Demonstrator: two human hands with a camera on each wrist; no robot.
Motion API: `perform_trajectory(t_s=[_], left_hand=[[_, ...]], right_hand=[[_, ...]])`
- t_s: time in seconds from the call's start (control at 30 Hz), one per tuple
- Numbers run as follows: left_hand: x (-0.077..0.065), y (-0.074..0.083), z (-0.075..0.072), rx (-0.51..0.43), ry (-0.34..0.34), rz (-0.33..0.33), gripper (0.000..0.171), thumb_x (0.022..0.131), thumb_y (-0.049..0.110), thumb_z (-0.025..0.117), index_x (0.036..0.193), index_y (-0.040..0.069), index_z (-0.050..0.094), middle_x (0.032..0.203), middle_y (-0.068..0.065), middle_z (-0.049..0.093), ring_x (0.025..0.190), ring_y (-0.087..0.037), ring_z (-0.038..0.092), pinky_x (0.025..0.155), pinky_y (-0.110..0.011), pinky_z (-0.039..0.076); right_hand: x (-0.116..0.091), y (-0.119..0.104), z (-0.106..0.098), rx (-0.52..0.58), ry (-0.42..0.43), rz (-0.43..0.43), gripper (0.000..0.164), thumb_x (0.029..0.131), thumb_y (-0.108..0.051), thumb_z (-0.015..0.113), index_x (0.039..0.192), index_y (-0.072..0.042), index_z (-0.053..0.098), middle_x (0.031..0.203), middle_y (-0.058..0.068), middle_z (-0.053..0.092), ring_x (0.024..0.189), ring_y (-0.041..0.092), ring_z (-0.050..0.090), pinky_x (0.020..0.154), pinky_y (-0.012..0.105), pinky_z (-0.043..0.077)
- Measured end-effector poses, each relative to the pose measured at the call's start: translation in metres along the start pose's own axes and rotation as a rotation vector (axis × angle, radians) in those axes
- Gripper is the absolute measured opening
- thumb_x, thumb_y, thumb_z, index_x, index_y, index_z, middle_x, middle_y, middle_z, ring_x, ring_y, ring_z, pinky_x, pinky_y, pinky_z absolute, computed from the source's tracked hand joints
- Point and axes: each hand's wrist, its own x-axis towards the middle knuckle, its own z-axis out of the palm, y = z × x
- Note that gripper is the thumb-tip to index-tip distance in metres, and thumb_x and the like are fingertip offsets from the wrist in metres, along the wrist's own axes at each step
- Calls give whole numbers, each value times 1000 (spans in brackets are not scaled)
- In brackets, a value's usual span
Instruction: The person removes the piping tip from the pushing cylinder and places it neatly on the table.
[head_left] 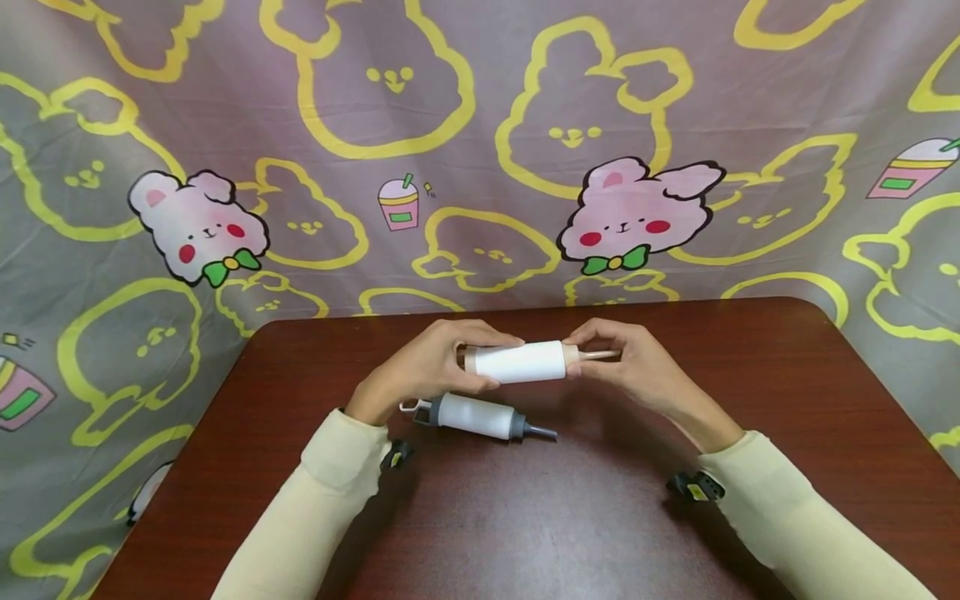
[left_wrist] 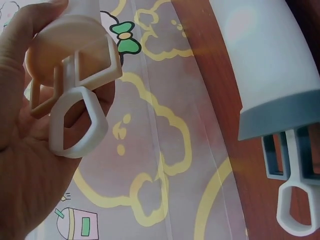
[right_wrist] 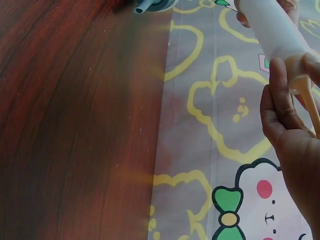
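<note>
Over the table (head_left: 570, 533), a beige-capped white dispenser bottle (head_left: 522, 362): left hand (head_left: 438, 358) gripping its ring end (left_wrist: 96, 111), partly hidden in the head view; right hand (head_left: 637, 358) pinching its spout base (head_left: 573, 359). Nearer lies a grey-capped bottle (head_left: 476, 417); sleeves (head_left: 292, 517) cropped.

Right hand (right_wrist: 296, 142) pinching the tube (right_wrist: 274, 32) now, spout (right_wrist: 311, 102) running back from the fingertips, left hand (right_wrist: 291, 9) holding on beyond them!

Both forearms (head_left: 300, 508) slant inward — left hand (head_left: 427, 358) and right hand (head_left: 633, 358) facing, fingers (right_wrist: 278, 80) bent in a grip.
</note>
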Motion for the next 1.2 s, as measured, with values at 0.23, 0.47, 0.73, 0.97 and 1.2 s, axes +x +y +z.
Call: perform_trajectory(t_s=[0.23,0.47,0.73,0.97,1.2], left_hand=[[-2,0,-1,-37,-25,-41,53,83,13,88,132,26,74,123,4,75,102,-15,64,86,-32,55],[-3,-1,-2,-60,-28,-56,53,83,12,87,133,27,74,124,4,74,104,-17,64,86,-34,56],[-3,3,-4,-25,10,2,52,83,10,86,131,24,75,125,4,74,106,-15,64,86,-33,56],[-3,6,-4,5,27,28,51,84,9,86,131,25,75,127,4,73,108,-14,65,86,-32,56],[-6,8,-5,23,32,31,52,84,9,86,132,26,75,128,3,72,108,-15,64,84,-31,56]], right_hand=[[-2,-2,1,-75,20,-38,27,86,-8,85,112,-8,75,116,11,71,106,19,73,85,28,60],[-2,-4,2,-75,30,-43,29,86,-8,86,114,-9,75,115,9,72,105,16,73,85,29,60],[-4,-8,2,-27,45,3,28,90,-13,83,116,-9,73,115,10,73,102,13,74,83,27,60],[-3,-8,1,6,51,36,23,94,-15,79,114,-8,72,109,9,74,91,17,75,81,31,62],[-2,-8,2,5,48,36,23,93,-15,80,114,-9,72,106,4,75,90,18,74,79,32,62]])
